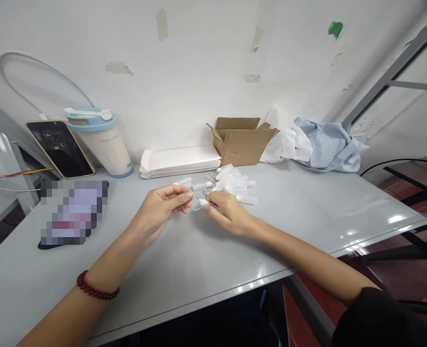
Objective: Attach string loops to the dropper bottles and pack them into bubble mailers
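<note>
My right hand (228, 211) is closed round a small translucent bottle with a white cap (203, 203) and a thin needle-like tip pointing left. A fine pale loop hangs beside the cap. Just left of that tip, my left hand (170, 205) pinches thumb and forefinger together; whatever they hold is too small to name. The two hands are close but apart, above the grey table (213, 262). Behind them lies a heap of similar small white bottles (231, 179), partly covered by my right hand.
Along the wall stand a stack of white flat sheets or envelopes (180, 160), an open cardboard box (240, 144), a white plastic bag (284, 137) and a light blue cloth (331, 144). To the left are a tumbler (107, 147), a leaning phone (61, 148) and a blurred-out phone (74, 212).
</note>
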### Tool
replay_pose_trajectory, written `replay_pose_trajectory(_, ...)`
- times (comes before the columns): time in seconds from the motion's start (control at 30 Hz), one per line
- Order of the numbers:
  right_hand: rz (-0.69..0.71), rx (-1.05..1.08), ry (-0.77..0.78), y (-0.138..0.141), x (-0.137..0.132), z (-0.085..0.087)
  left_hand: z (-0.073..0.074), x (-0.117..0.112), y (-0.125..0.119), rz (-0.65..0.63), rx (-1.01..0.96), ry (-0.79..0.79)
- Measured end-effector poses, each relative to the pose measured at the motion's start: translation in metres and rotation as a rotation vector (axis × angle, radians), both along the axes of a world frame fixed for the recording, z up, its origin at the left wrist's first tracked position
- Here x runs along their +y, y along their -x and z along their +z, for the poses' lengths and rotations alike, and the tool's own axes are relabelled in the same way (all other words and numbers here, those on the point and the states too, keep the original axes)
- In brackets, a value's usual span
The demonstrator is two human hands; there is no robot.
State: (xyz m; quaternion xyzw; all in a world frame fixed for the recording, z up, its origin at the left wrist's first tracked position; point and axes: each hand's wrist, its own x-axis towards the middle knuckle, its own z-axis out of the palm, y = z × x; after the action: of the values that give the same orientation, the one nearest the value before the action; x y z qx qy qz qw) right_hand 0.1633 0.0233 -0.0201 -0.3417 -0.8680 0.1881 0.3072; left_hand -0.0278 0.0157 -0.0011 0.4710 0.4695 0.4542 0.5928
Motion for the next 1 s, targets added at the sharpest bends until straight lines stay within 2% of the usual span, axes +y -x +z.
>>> replay_pose_trajectory(0.3,-0.036,0.028,-0.018,-0.0009,0.0025,-0.0026,0.0002,0.0021,0.0027,0.044,-0.02,-0.024)
replay_pose_trajectory(0.83,-0.013,0.039,-0.002,-0.0007,0.0019,-0.0018,0.0013,0.0009,0.0028,-0.017,0.021,-0.053)
replay_pose_trajectory(1.0,-0.015,0.035,-0.007,-0.0006,0.0016,-0.002,0.003,0.0002,0.0013,-0.094,0.055,-0.042)
